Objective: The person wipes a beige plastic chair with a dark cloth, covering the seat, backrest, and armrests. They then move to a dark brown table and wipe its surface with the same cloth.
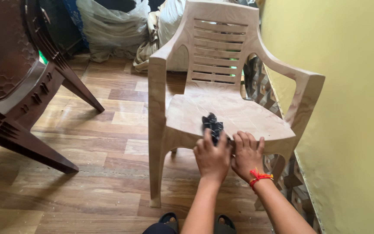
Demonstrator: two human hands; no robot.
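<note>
A beige plastic armchair (pixel 221 73) stands on the wooden floor in front of me. A small dark crumpled cloth (pixel 212 124) lies on the front part of its seat. My left hand (pixel 212 157) is closed on the near end of the cloth at the seat's front edge. My right hand (pixel 247 154), with a red thread band on the wrist, rests beside it with fingers curled over the seat's front edge, touching the cloth's end; its grip is hidden.
A dark brown plastic chair (pixel 18 86) leans tilted at the left. Stuffed plastic sacks (pixel 109 26) sit behind the chairs. A yellow wall (pixel 351 108) runs close along the right. My feet in dark sandals (pixel 195 222) show at the bottom.
</note>
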